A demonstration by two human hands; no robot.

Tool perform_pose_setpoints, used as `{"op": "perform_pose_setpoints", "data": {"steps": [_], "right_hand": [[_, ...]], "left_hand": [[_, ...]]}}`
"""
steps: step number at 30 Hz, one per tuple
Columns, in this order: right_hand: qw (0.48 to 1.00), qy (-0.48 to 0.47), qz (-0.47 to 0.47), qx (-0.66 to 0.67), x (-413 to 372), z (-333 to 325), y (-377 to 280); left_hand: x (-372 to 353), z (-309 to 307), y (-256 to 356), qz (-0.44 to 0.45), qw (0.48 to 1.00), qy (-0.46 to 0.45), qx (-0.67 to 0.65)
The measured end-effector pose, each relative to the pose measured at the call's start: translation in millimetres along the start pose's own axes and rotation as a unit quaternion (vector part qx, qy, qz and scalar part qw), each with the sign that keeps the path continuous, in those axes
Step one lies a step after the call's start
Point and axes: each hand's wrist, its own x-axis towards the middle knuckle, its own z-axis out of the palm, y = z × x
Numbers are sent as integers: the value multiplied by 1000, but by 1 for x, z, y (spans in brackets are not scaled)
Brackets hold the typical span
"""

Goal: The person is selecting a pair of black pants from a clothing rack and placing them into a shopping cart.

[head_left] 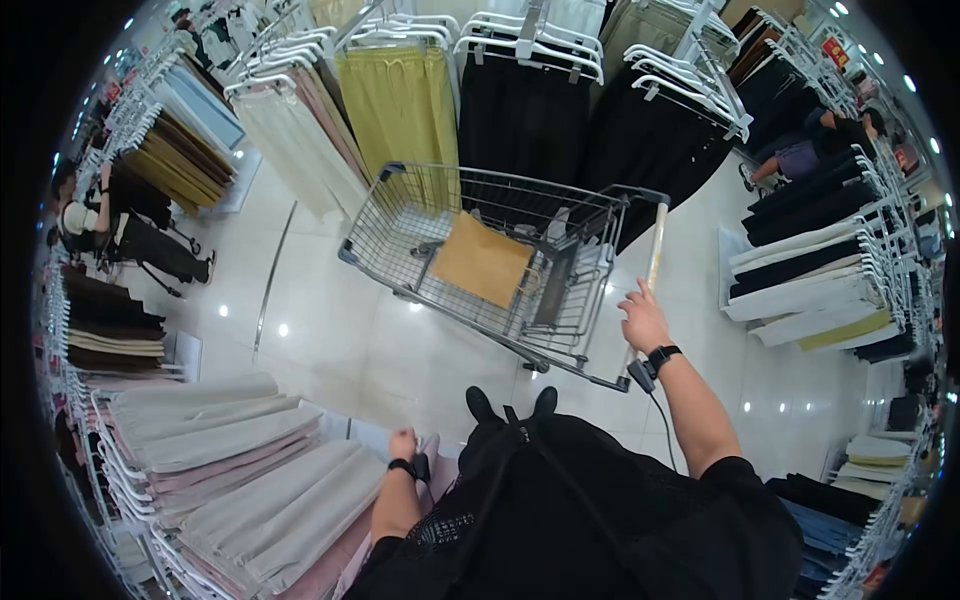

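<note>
A wire shopping cart [480,185] stands crosswise in front of me, with a flat brown paper bag [483,258] lying in its basket. My right hand [645,322] lies over the cart's handle [656,245], its fingers bent loosely around the bar. Low on the left, my left hand [402,443] hangs closed beside my body, and no object shows in it. Close to that hand are the lower ends of light grey trousers [290,500] and pink trousers [345,545] on a rack. A dark band circles each wrist.
Beyond the cart hang yellow-green trousers [400,105], white trousers [290,130] and black trousers [525,130]. More clothes racks [810,270] line the right side. One person [135,230] stands at the left, another [815,150] at the far right. The floor [335,320] is shiny tile.
</note>
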Motion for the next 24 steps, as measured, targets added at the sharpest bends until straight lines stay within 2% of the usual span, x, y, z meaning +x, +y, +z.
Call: {"op": "perform_pose_setpoints", "data": {"steps": [1, 2, 3, 8, 11, 14, 16, 18, 20, 24], "right_hand": [[1000, -8, 7, -1, -4, 2, 4], [1000, -3, 12, 2, -6, 2, 12], [1000, -6, 20, 4, -11, -5, 13], [998, -26, 48, 11, -30, -17, 31], [998, -18, 66, 5, -33, -19, 16], [997, 0, 80, -2, -47, -21, 26], [991, 72, 113, -3, -58, -18, 29], [988, 93, 118, -20, -65, -17, 25], [969, 107, 219, 32, -70, -22, 20], [947, 86, 300, 76, -65, -34, -1]], "left_hand": [[15, 15, -40, 8, 999, -4, 46], [-20, 6, -9, -50, 996, -59, 32], [12, 29, -57, -88, 991, -100, -20], [11, 33, -29, -93, 983, -146, -60], [38, 15, -17, -86, 974, -173, -118], [51, -2, 29, -42, 980, -148, -123], [64, -19, 50, -35, 980, -137, -141], [75, -39, 63, -29, 979, -126, -159], [82, -54, 74, -11, 984, -119, -133], [119, -96, 67, -13, 987, -130, -92]]}}
